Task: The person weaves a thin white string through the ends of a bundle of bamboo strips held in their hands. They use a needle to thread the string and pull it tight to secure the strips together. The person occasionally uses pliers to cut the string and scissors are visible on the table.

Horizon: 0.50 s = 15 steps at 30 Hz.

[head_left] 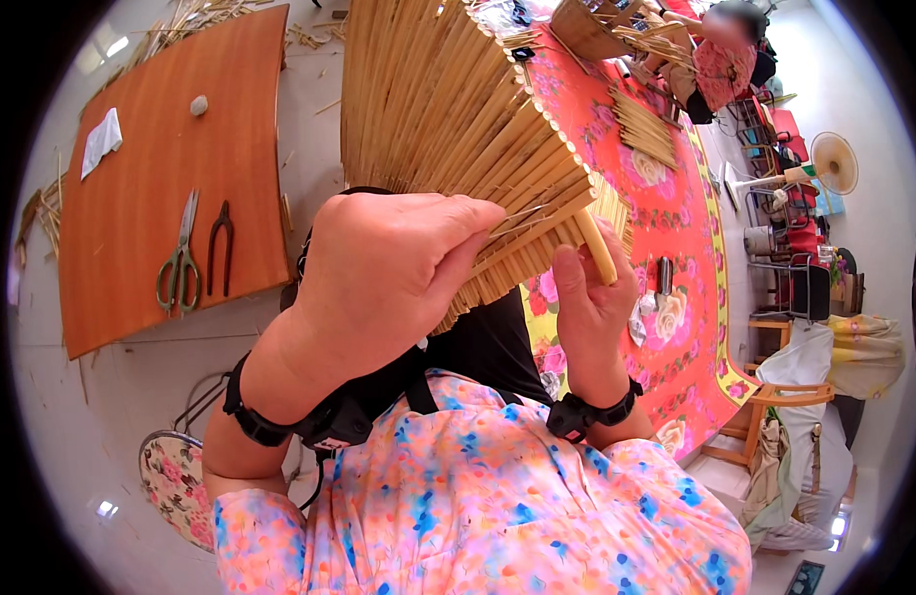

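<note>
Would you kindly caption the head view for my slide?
Left hand pinches strands over a mat of sticks; right hand holds a thicker stick.

The mat of yellow stalks [438, 109] fans out, thin strands [522, 215] crossing it.

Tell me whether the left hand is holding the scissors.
No, the scissors lie on the brown table beside the pliers, while the left hand pinches thin strands.

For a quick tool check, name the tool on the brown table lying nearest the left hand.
The dark pliers-like tool, right of the green-handled scissors, which lie farther from the left hand.
</note>
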Available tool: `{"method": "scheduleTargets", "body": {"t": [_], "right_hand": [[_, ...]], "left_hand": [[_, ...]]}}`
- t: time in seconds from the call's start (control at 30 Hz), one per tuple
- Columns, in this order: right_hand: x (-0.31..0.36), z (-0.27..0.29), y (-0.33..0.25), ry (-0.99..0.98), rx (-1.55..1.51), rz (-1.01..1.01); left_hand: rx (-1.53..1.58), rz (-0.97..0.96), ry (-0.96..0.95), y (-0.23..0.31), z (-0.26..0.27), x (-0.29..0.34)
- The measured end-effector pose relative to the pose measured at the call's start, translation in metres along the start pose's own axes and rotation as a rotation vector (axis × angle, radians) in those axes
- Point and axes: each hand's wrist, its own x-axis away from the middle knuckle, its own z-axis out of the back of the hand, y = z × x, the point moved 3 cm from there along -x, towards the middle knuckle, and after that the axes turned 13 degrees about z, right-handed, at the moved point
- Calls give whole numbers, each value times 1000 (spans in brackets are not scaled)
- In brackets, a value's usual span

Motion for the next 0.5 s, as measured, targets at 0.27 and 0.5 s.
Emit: {"method": "scheduleTargets", "body": {"t": [0.27, 0.5], "right_hand": [[-6, 0, 3, -12, 48, 202], [-2, -1, -4, 21, 8, 71]], "left_hand": [[-112, -25, -8, 3, -1, -3], [-162, -21, -24, 5, -1, -5]]}}
